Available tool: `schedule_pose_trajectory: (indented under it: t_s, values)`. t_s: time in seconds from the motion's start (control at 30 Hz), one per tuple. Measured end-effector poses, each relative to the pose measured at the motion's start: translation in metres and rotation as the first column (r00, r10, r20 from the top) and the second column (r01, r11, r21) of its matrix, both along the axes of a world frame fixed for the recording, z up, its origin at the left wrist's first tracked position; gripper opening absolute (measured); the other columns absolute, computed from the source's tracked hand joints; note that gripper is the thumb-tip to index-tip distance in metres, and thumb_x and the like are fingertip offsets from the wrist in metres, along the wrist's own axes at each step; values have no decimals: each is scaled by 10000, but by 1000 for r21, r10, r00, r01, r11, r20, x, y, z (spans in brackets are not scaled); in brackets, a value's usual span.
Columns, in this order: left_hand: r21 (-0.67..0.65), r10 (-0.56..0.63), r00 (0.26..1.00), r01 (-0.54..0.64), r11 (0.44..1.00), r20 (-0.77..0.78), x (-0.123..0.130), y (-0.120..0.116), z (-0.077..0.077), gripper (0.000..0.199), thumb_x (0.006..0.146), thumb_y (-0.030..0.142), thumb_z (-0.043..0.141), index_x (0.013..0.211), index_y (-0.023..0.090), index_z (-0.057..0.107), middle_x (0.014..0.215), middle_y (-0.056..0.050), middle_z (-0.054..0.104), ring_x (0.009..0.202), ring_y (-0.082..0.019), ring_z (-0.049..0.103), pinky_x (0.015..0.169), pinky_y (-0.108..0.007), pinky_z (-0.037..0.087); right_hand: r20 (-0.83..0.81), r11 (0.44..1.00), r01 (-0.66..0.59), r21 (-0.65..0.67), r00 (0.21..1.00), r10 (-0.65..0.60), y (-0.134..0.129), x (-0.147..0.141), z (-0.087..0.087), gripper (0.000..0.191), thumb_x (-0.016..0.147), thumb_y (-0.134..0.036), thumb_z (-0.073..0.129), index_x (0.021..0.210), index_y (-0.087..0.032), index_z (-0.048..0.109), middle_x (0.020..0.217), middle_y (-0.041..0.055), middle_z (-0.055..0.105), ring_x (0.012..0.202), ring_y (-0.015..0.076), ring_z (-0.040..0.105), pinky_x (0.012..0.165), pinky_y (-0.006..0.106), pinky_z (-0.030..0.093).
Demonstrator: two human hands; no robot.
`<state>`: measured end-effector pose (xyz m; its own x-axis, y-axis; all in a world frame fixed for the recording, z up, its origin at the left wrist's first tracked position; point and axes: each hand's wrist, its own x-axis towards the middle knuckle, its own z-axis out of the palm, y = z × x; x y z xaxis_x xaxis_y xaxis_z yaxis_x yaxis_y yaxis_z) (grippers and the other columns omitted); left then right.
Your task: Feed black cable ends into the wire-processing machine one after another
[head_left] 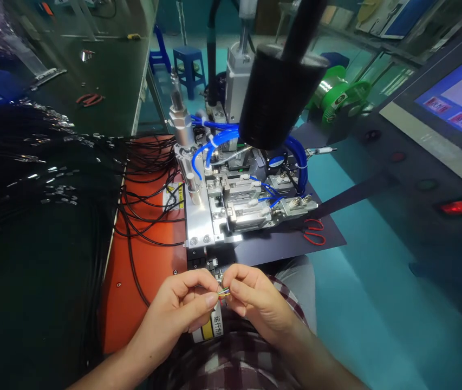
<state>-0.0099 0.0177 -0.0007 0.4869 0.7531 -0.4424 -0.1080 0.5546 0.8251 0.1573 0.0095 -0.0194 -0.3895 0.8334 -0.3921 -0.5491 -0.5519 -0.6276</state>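
Observation:
Close in front of my body, my left hand (192, 300) and my right hand (253, 295) meet fingertip to fingertip. Between them run several thin coloured wires (223, 293), yellow, green and others. Thumb and fingers of each hand pinch these wires; their ends are hidden by the fingers. Just beyond my hands stands a metal bench machine (200, 216) with pneumatic cylinders and blue air tubes (301, 162). A yellow and white label (210, 326) shows beneath my hands.
Black cables (133, 216) lie across the orange surface (149, 276) on the left. Red-handled scissors or pliers (315, 233) lie right of the machine. A black nozzle (275, 103) hangs above it, with a green wire spool (342, 92) behind. A screen panel (458, 103) stands at right.

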Motion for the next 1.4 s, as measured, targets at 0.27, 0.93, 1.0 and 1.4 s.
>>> schedule_pose_trajectory:
  t_s: [0.27, 0.93, 1.0, 1.4]
  values:
    - [-12, 14, 1000, -14, 1000, 20, 1, 0, 1, 173, 814, 328, 634, 811, 155, 617, 530, 65, 363, 442, -41, 273, 427, -208, 156, 3, 999, -17, 31, 1000, 17, -1, 1, -2, 228, 694, -321, 762, 713, -139, 625, 522, -67, 473, 433, 42, 343, 457, 202, 220]
    - [-82, -85, 994, 79, 994, -74, 1, 4, 5, 194, 741, 315, 689, 703, 141, 614, 522, 70, 364, 421, -26, 234, 407, -184, 149, 186, 933, -304, 190, 945, 270, 13, 16, 7, 269, 786, -394, 650, 722, -158, 539, 574, -64, 405, 509, 70, 300, 476, 217, 216]
    - [-24, -26, 988, 22, 999, -155, 3, 3, 8, 203, 756, 332, 668, 700, 143, 617, 529, 68, 362, 423, -29, 232, 401, -181, 149, 257, 934, -284, 218, 940, 226, 15, 17, 10, 268, 791, -396, 646, 723, -158, 542, 596, -58, 416, 528, 74, 318, 493, 218, 247]
    - [22, 119, 952, -118, 993, -283, 6, 3, 11, 232, 769, 384, 649, 733, 157, 618, 446, 96, 285, 404, -39, 204, 379, -167, 155, 643, 911, 1, 412, 707, -292, -8, -8, 6, 52, 794, -231, 648, 776, -197, 682, 724, 15, 638, 566, 126, 544, 531, 253, 435]
